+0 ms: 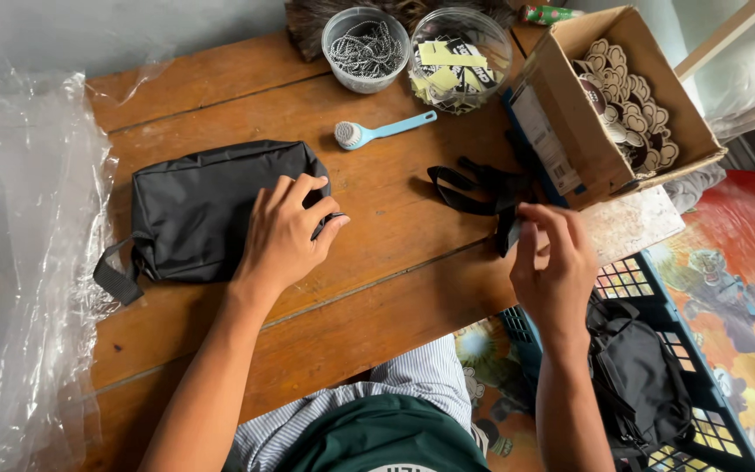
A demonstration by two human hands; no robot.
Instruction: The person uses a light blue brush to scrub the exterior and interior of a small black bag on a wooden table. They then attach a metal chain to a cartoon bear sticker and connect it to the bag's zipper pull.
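left hand (286, 232) lies on the right end of the black pouch (207, 210), fingers curled over its edge, grip pressed against the fabric rather than closed round it. the pouch lies flat on the wooden surface (377, 288), its loop handle toward the plastic sheet (28, 262) at the left edge.

right hand (552, 262) has its grip pinched together on the end of a black strap (482, 188) — the rest of the strap trails across the surface toward the cardboard box (570, 131).

risks as i read them from here:
- the strap's loose length lies just beside the box, which overhangs the surface corner. if it snags while lifted, i judge the box could shift or tip its patches (626, 105) out.
- the pinch is at the very tip of the strap, so a small slip could drop it off the near edge into the crate (657, 350) below.
- the pouch is only pressed, not held — a sideways tug could slide it on the smooth wood toward the plastic.
- the blue brush (377, 131) and the two clear bowls (412, 48) sit well apart from both hands; low concern.
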